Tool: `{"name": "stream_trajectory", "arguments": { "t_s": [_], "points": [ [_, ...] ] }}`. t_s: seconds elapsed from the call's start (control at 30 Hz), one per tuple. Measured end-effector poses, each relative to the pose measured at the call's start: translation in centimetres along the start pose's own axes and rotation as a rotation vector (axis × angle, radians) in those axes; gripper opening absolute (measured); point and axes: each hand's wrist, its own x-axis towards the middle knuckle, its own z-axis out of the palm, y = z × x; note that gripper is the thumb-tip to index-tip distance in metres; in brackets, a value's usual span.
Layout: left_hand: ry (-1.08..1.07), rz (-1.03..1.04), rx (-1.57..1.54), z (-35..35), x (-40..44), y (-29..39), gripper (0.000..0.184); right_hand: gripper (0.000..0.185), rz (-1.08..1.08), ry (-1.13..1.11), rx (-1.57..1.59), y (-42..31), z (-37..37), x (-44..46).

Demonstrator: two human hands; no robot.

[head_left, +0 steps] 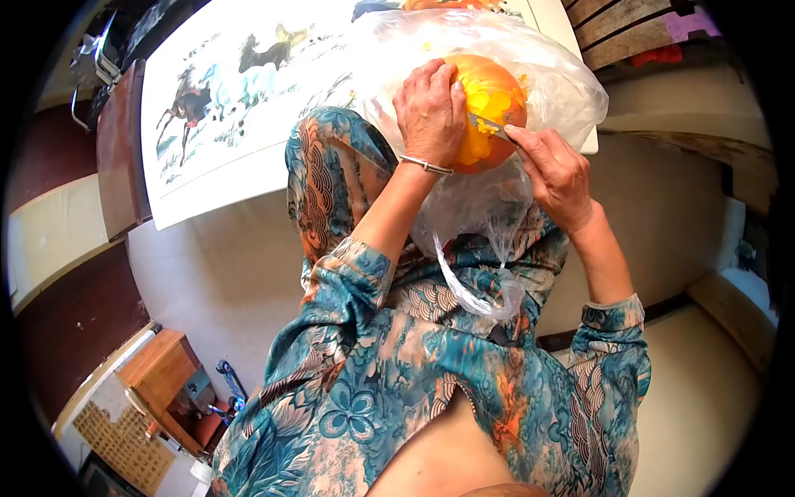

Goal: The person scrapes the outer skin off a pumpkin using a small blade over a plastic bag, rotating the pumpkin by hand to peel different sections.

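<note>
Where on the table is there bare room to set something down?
The table is bare at left, between the brown panel, knee and plastic bag. Around the pumpkin it is crowded: left hand, right hand, knife.

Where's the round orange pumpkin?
The pumpkin is upper right of centre in the head view, against the translucent white plastic bag, touching the left hand.

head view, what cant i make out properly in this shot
All in the head view:
Pumpkin: one side hidden by the left hand.
Knife: handle mostly hidden in the right hand.
Table: far side cut off by the top edge.
Paper: writing too small to read.
</note>
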Motion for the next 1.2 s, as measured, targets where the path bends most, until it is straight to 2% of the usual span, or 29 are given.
{"name": "stream_trajectory", "arguments": {
  "t_s": [0.37, 0.67, 0.77, 0.87, 1.2],
  "points": [
    [0.029, -0.011, -0.084, -0.1, -0.4, -0.2, 0.026, 0.046, -0.131, -0.146, -0.119, 0.6, -1.7, 1.8],
    [0.034, -0.018, -0.106, -0.1, -0.4, -0.2, 0.025, 0.04, -0.212, -0.159, -0.228, 0.3, -2.1, 2.9],
    [0.03, -0.009, -0.091, -0.2, -0.6, 0.0, 0.026, 0.038, -0.146, -0.153, -0.24, 0.0, -1.6, 3.3],
    [0.036, 0.009, -0.064, -0.3, -0.8, -0.2, 0.027, 0.038, -0.219, -0.133, -0.218, 0.5, -1.2, 3.5],
    [0.058, 0.026, -0.051, -0.1, -0.8, -0.3, 0.027, 0.044, -0.176, -0.196, -0.209, 0.1, -2.1, 2.2]
  ]
}}
